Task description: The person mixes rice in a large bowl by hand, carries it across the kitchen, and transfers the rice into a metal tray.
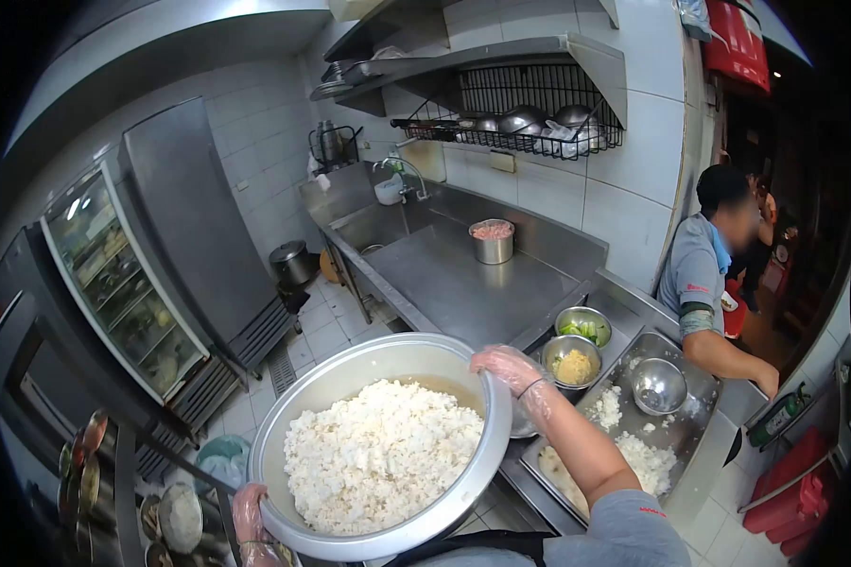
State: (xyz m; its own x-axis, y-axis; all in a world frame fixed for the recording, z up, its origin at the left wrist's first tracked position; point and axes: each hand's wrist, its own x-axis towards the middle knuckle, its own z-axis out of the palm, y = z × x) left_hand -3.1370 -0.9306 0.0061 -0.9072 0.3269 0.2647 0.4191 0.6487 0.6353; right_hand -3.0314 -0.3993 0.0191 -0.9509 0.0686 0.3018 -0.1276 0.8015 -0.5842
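Observation:
A large round metal basin (298, 406) full of white cooked rice (378, 458) is held up in front of me, tilted a little. My left hand (251, 515), in a clear plastic glove, grips its rim at the lower left. On the opposite side, my gloved right hand (515, 369) is closed over the rim at the upper right. Beside my right forearm lies a steel tray (695, 439) with clumps of rice and an upturned-looking or upright steel bowl (659, 386); which way it faces is hard to tell. Just beyond my right hand stands a bowl of yellowish shreds (573, 364).
A bowl of green vegetables (583, 326) stands behind the shreds. A steel pot of pink pieces (493, 241) rests on the steel counter (425, 274). Fridges (184, 198) line the left. A co-worker (704, 269) stands at right, near a fire extinguisher (780, 416) and red bin (794, 491).

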